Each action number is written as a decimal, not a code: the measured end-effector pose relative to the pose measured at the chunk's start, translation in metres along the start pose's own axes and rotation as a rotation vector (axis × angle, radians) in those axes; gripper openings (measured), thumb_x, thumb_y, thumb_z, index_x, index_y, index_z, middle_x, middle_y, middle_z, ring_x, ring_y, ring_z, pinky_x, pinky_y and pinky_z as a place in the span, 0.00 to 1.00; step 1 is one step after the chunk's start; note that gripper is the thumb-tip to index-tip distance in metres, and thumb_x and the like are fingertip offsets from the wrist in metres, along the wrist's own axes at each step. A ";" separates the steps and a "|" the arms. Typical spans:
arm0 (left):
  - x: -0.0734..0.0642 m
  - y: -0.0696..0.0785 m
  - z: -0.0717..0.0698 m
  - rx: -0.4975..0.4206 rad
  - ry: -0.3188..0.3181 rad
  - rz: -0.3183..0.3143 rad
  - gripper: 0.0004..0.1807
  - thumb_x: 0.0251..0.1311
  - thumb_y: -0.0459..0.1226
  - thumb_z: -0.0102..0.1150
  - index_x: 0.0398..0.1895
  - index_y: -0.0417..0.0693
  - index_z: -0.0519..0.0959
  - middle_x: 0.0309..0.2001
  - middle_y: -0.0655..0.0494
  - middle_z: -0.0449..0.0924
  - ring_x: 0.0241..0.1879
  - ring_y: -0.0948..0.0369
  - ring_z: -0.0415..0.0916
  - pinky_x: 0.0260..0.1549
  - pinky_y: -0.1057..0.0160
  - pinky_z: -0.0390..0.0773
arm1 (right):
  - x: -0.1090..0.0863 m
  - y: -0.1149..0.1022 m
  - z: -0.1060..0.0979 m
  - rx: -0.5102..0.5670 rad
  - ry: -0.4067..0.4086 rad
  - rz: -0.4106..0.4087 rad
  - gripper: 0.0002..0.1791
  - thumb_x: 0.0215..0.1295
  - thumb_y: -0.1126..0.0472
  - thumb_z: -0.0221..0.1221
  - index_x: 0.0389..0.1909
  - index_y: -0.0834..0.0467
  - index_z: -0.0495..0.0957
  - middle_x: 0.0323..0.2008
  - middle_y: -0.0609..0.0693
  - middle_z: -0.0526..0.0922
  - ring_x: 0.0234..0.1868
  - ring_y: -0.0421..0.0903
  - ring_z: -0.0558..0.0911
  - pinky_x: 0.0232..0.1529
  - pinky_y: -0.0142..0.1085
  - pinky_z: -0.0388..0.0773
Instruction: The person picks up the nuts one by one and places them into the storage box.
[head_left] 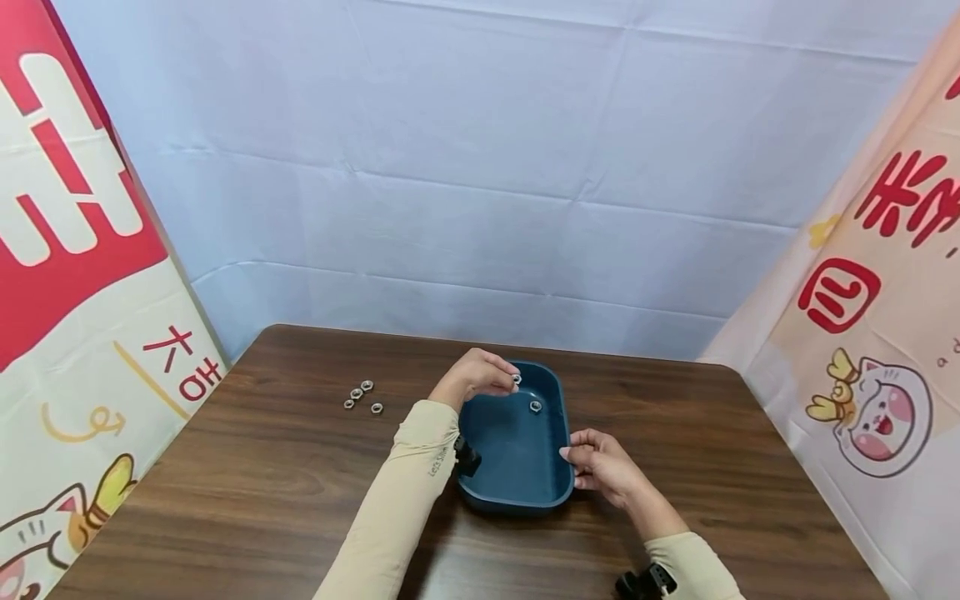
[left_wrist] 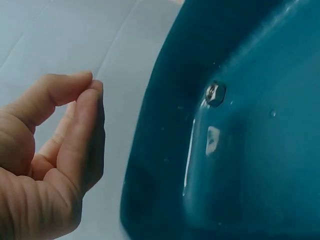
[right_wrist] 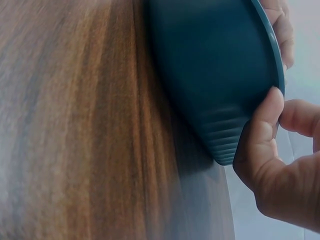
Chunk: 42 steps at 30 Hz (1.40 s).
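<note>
A dark blue rectangular tray (head_left: 516,450) stands on the table, with one hex nut (head_left: 536,407) on its floor near the far end; the left wrist view also has a nut (left_wrist: 215,94) inside it. Over the tray's far left corner is my left hand (head_left: 480,375). Its bent thumb and fingers come together at the tips, pinching a small nut (head_left: 516,379) that the left wrist view does not show. On the tray's right side, my right hand (head_left: 603,468) grips the rim between thumb (right_wrist: 267,110) and fingers.
Several loose hex nuts (head_left: 357,393) lie to the left of the tray on the brown wooden table (head_left: 285,483). A pale cloth backdrop (head_left: 450,183) hangs behind the table, with printed banners (head_left: 855,400) at both sides.
</note>
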<state>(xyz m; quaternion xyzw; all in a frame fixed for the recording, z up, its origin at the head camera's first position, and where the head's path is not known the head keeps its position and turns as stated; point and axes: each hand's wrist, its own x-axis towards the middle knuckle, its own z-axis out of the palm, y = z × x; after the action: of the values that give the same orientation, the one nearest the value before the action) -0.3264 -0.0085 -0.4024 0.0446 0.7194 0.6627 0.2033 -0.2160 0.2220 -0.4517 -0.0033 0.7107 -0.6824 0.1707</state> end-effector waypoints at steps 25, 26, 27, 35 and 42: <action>0.030 -0.031 0.034 -0.017 0.198 -0.165 0.15 0.47 0.18 0.61 0.40 0.31 0.81 0.30 0.45 0.82 0.31 0.55 0.82 0.34 0.60 0.80 | 0.002 -0.002 -0.003 0.008 -0.018 0.018 0.17 0.62 0.66 0.56 0.45 0.69 0.60 0.23 0.51 0.69 0.21 0.42 0.71 0.20 0.30 0.74; 0.031 -0.032 0.036 -0.010 0.207 -0.168 0.14 0.47 0.19 0.61 0.40 0.31 0.81 0.30 0.45 0.82 0.31 0.55 0.82 0.33 0.60 0.80 | 0.002 -0.001 -0.003 0.012 -0.016 0.021 0.17 0.62 0.66 0.56 0.45 0.69 0.60 0.23 0.51 0.69 0.21 0.41 0.71 0.20 0.30 0.75; 0.031 -0.033 0.037 -0.003 0.216 -0.175 0.14 0.47 0.19 0.62 0.40 0.32 0.82 0.30 0.46 0.82 0.30 0.56 0.82 0.32 0.61 0.80 | 0.001 -0.001 -0.003 0.011 -0.019 0.021 0.17 0.62 0.66 0.56 0.45 0.69 0.60 0.23 0.51 0.69 0.21 0.42 0.71 0.20 0.30 0.75; 0.037 -0.041 0.041 0.018 0.241 -0.230 0.12 0.47 0.19 0.63 0.37 0.34 0.83 0.29 0.46 0.81 0.27 0.57 0.81 0.28 0.64 0.80 | 0.000 0.000 -0.002 0.000 -0.027 0.023 0.17 0.64 0.66 0.55 0.47 0.70 0.59 0.24 0.51 0.69 0.21 0.42 0.71 0.20 0.30 0.75; 0.042 -0.038 0.037 0.225 0.263 -0.295 0.06 0.47 0.23 0.66 0.30 0.37 0.84 0.28 0.49 0.80 0.21 0.60 0.80 0.22 0.67 0.79 | 0.000 -0.003 -0.002 -0.009 -0.019 0.019 0.17 0.63 0.67 0.55 0.46 0.70 0.60 0.24 0.51 0.69 0.22 0.41 0.70 0.20 0.30 0.75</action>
<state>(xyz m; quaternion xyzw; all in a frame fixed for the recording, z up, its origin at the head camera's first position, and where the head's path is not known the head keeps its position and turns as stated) -0.3441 0.0359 -0.4511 -0.1254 0.8079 0.5415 0.1959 -0.2174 0.2236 -0.4486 -0.0038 0.7123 -0.6774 0.1838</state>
